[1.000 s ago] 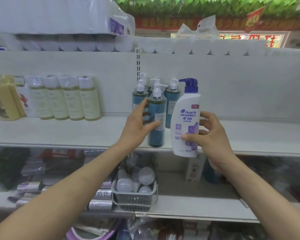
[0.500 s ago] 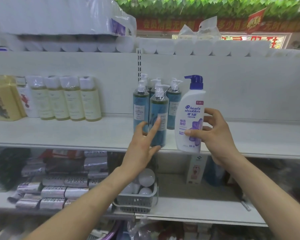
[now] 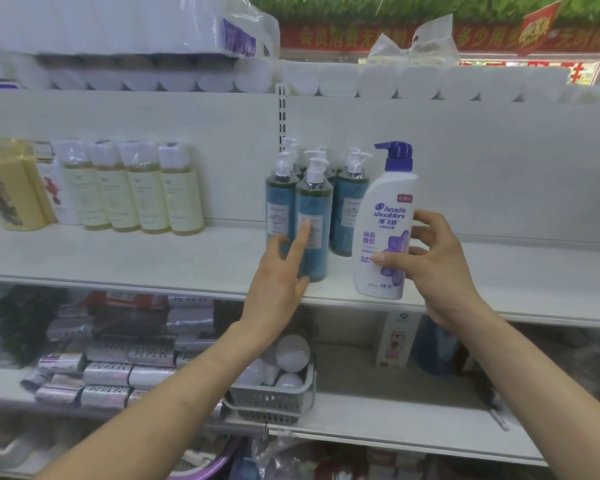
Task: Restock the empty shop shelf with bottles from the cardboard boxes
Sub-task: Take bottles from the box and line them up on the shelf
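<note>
A white shampoo bottle (image 3: pixel 383 233) with a blue pump stands at the front edge of the white shelf (image 3: pixel 520 289). My right hand (image 3: pixel 433 261) grips its right side, thumb across the label. Just left of it stands a cluster of several blue pump bottles (image 3: pixel 349 216). The front blue bottle (image 3: pixel 317 237) is partly covered by my left hand (image 3: pixel 279 275), whose fingers are spread and rest against the bottle's front without wrapping it. No cardboard box is in view.
Several pale yellow bottles (image 3: pixel 132 195) and a yellow pack (image 3: pixel 11 188) line the shelf's left. The shelf right of the shampoo is bare. Paper rolls (image 3: pixel 378 81) sit on top. Below are a grey basket (image 3: pixel 274 400) of white items and stacked packets (image 3: pixel 111 372).
My left hand let go of the front blue bottle and dropped lower, fingers now spread against it. My right hand carried the shampoo bottle up and set it on the shelf edge.
</note>
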Demonstrator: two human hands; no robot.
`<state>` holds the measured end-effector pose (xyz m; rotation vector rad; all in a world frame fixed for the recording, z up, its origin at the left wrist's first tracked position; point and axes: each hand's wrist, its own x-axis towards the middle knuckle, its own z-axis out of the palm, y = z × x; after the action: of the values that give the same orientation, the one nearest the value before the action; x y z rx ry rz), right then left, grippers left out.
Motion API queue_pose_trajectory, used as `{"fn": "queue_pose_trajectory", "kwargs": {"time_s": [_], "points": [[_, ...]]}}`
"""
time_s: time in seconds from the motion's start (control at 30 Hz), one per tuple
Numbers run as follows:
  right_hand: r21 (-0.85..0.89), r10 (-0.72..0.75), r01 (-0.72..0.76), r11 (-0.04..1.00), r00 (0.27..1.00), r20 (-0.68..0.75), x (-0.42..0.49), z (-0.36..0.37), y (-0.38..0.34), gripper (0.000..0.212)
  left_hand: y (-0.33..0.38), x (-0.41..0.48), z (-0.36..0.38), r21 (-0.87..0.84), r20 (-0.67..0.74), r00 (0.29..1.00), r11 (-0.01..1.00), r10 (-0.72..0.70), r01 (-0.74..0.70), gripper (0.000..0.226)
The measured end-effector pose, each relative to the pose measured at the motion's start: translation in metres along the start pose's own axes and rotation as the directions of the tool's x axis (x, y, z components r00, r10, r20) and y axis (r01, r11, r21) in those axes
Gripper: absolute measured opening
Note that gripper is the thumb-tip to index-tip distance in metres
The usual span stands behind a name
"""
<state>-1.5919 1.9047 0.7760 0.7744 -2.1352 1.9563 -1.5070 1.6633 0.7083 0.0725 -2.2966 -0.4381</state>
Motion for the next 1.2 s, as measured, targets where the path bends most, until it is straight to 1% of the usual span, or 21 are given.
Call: {"fn": "queue_pose_trajectory", "kwargs": {"time_s": [0.13,0.27,0.4,0.57,0.73,0.97,1.07,1.2], "points": [[-0.007,0.003,-0.003,1.0,1.0,-0.007,0.004,0.0,0.001,0.073,0.007,0.005,0.005,0.053,0.014,1.0,0.999,-0.011,0.01,0.106],[-0.019,0.008,-0.008,1.0,1.0,-0.009,0.006,-0.001,0.002,0.071,0.012,0.013,0.01,0.113,0.057,0.995,0.991,-0.081,0.074,0.109],[-0.022,0.018,-0.018,1.0,1.0,-0.017,0.008,-0.004,0.003,0.073,0.013,0.022,0.011,0.171,0.075,0.987,0.977,-0.142,0.127,0.107],[-0.007,0.022,-0.022,1.0,1.0,-0.016,0.007,-0.006,0.003,0.074,0.013,0.031,0.013,0.191,0.087,0.986,0.974,-0.139,0.121,0.108],[-0.001,0.023,-0.023,1.0,1.0,-0.01,0.005,-0.005,0.003,0.082,0.011,0.033,0.016,0.169,0.079,0.991,0.981,-0.106,0.091,0.111],[0.0,0.023,-0.023,1.0,1.0,-0.006,0.003,-0.001,0.001,0.082,0.01,0.034,0.012,0.132,0.094,0.988,0.985,-0.125,0.112,0.111],[0.008,0.024,-0.024,1.0,1.0,-0.001,0.002,-0.002,-0.001,0.08,0.009,0.033,0.004,0.118,0.09,0.988,0.987,-0.123,0.112,0.107],[0.035,0.016,-0.017,0.999,0.999,0.032,-0.001,-0.002,-0.006,0.074,0.008,0.03,-0.013,0.102,0.042,0.995,0.991,-0.089,0.084,0.097]]}}
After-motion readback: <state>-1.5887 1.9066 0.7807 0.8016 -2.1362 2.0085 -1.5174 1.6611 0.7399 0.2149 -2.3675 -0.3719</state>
